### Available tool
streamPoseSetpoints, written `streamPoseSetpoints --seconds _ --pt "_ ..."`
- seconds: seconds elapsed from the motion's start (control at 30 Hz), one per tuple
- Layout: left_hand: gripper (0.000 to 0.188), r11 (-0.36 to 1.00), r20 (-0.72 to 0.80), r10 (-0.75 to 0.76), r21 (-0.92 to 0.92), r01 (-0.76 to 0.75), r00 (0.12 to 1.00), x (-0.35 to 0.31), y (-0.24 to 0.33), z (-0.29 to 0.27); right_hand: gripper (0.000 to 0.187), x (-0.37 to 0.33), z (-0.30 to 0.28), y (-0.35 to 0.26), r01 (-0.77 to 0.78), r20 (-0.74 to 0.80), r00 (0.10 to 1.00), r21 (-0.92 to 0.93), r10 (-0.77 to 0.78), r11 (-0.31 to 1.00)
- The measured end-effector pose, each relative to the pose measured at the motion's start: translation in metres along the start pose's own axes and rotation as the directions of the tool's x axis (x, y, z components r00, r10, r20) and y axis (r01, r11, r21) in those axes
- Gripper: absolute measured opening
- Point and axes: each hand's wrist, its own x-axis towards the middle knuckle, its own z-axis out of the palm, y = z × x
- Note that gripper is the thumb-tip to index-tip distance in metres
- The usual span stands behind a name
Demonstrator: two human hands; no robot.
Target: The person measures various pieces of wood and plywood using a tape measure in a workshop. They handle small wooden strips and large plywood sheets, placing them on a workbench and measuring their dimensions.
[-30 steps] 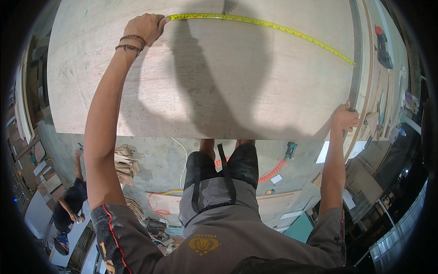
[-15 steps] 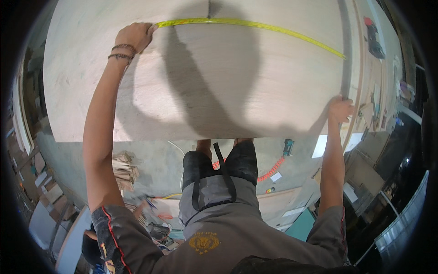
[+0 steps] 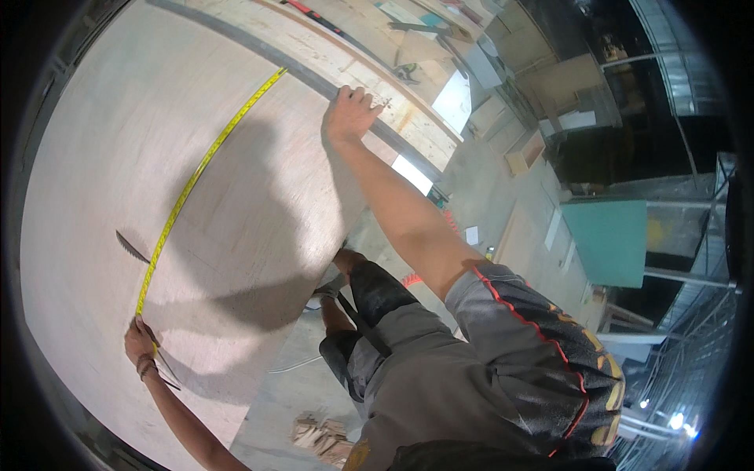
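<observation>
Left hand (image 3: 140, 342): we pinch one end of the yellow tape measure (image 3: 206, 165) down on the plywood sheet (image 3: 102, 141).
Right hand (image 3: 349, 115): our grip is loose, fingers spread on the sheet's far edge.
Tape measure: stretched flat across the sheet between our hands.

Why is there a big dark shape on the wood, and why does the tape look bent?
Head view: the person's own shadow falls on the plywood, light coming from behind; the fisheye lens curves the yellow tape, which the left hand holds; black corners frame the picture.
</observation>
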Motion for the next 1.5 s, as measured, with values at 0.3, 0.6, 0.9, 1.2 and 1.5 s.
streamPoseSetpoints --seconds 0.3,0.6,0.9,1.2,1.5 --pt "0.05 0.993 0.022 0.066 -0.104 -0.063 0.998 -0.009 -0.02 0.025 0.026 0.012 0.002 -0.002 0.257 0.079 0.966 -0.154 -0.248 0.954" --pt "0.042 0.87 -0.026 -0.029 -0.492 0.013 0.999 -0.153 0.066 0.017 0.027 0.029 -0.021 0.009 0.476 0.067 0.877 -0.237 -0.475 0.847" --pt "0.042 0.332 0.255 -0.21 -0.89 0.314 0.944 -0.299 0.364 0.081 0.046 0.106 -0.054 0.06 0.809 0.087 0.555 0.172 -0.827 0.562" --pt "0.045 0.144 0.408 0.007 -0.904 0.403 0.913 -0.325 0.577 0.042 0.028 0.274 -0.027 0.035 0.57 0.009 0.722 0.559 -0.692 0.602" --pt "0.048 0.333 0.419 0.014 -0.858 0.391 0.908 -0.29 0.641 0.007 0.042 0.314 -0.003 -0.044 0.678 0.222 0.621 0.329 -0.752 0.657"
